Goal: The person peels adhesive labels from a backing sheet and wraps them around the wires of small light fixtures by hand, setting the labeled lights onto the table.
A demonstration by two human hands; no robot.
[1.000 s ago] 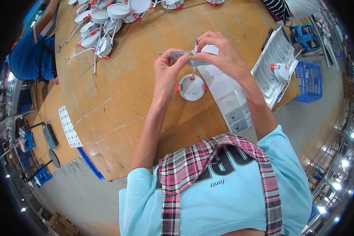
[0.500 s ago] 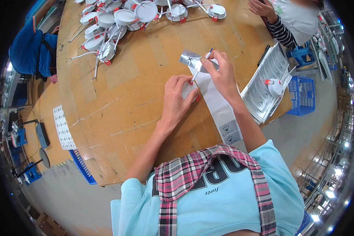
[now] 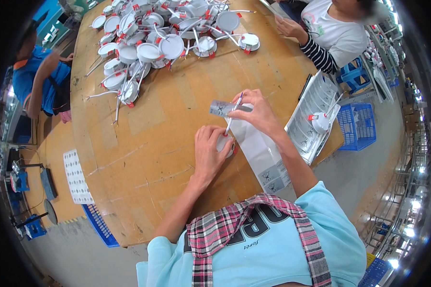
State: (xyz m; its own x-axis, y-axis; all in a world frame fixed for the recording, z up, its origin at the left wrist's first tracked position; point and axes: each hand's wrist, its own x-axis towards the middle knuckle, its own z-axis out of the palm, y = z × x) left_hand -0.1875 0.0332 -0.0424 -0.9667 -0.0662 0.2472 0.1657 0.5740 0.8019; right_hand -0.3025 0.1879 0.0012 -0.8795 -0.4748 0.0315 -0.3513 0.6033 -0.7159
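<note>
Left hand (image 3: 209, 152): fingers clamped on one lamp (image 3: 222, 144)
Right hand (image 3: 258, 115): fingers pinching one cord (image 3: 231, 120)
Three-o'clock basket (image 3: 367, 129): one, contents unclear

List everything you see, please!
Table: one, brown, middle
Lamp pile: many, white, table's far side
Held lamp: one, white, under left hand
Cable: one, white, from held lamp
Label: one, silver, in right hand
Sheet stack: one, silver, table's right edge
Strip: one, white, left of sheet stack
Loose lamp: one, white, on sheet stack
Card: one, white, table's left edge
Crate: at least one, blue, right of table
Other people: two, blue top left, white top right
Left hand: one, bare, on held lamp
Right hand: one, bare, holding label
</note>
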